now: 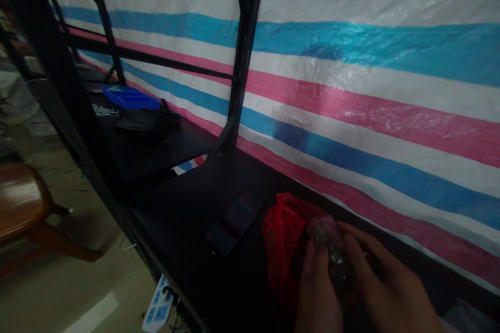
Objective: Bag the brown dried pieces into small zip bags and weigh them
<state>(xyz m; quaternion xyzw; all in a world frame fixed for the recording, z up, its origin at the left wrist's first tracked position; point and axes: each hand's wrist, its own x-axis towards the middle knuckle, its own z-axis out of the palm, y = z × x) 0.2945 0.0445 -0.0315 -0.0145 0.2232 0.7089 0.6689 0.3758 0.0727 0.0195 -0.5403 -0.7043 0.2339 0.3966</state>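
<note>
Between my two hands is a small clear plastic bag (330, 244) with small shiny pieces inside, too dim to name. My left hand (318, 286) closes on its near left side, thumb or finger pressed against it. My right hand (385, 276) grips the right side with bent fingers. Just left of them, a crumpled red plastic bag (283, 239) stands on the black shelf (219, 182), partly behind my left hand. A dark smartphone (234, 222) lies flat to the left of the red bag.
Black metal posts (244, 52) frame the shelves. On the neighbouring shelf are a blue tray (133, 98) and a black bag-like item (142, 122). A power strip (159, 304) hangs by the front edge. A wooden stool (23, 203) stands at left. A striped plastic sheet (351, 88) covers the back.
</note>
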